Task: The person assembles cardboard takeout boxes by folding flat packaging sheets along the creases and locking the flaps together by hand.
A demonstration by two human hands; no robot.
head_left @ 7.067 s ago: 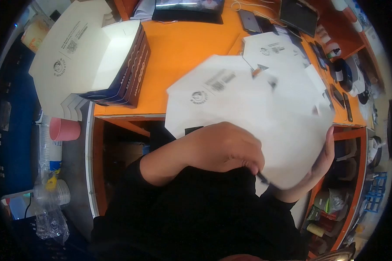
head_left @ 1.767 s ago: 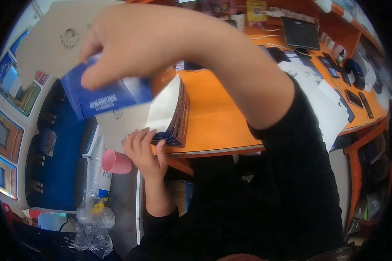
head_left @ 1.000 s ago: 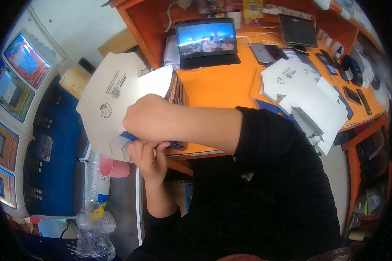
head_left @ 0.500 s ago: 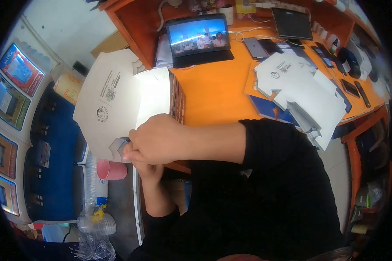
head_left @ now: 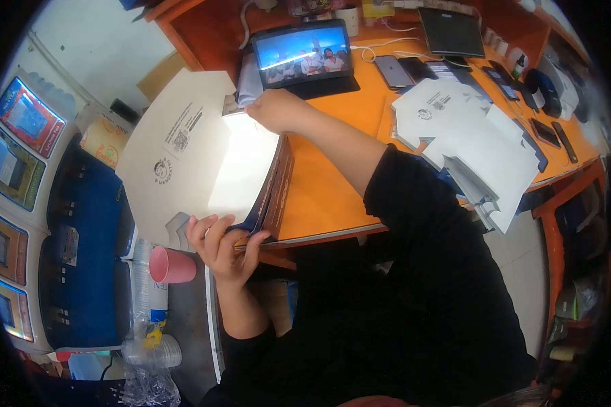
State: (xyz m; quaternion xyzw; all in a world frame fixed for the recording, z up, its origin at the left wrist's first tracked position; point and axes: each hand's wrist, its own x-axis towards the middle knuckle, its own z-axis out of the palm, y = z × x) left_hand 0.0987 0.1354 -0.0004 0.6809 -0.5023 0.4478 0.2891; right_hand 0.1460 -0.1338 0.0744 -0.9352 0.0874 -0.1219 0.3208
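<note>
In the head view, a partly folded cardboard box has a pale inside, a printed logo and a QR code on its wide raised panel. It lies over a stack of dark printed cardboard at the orange desk's left end. My left hand grips its near corner, with curled fingers over the edge and the thumb at the side. At the far corner, my right hand is closed on the edge beside a small folded flap. The right fingertips are partly hidden.
A tablet stands behind the box. White unfolded cardboard lies to the right on the orange desk, near phones. A pink cup and stacked plastic cups are at lower left.
My right hand has moved from the near corner to the far corner of the box. My left hand stays near, its fingers now spread along the edge. The box has shifted slightly.
</note>
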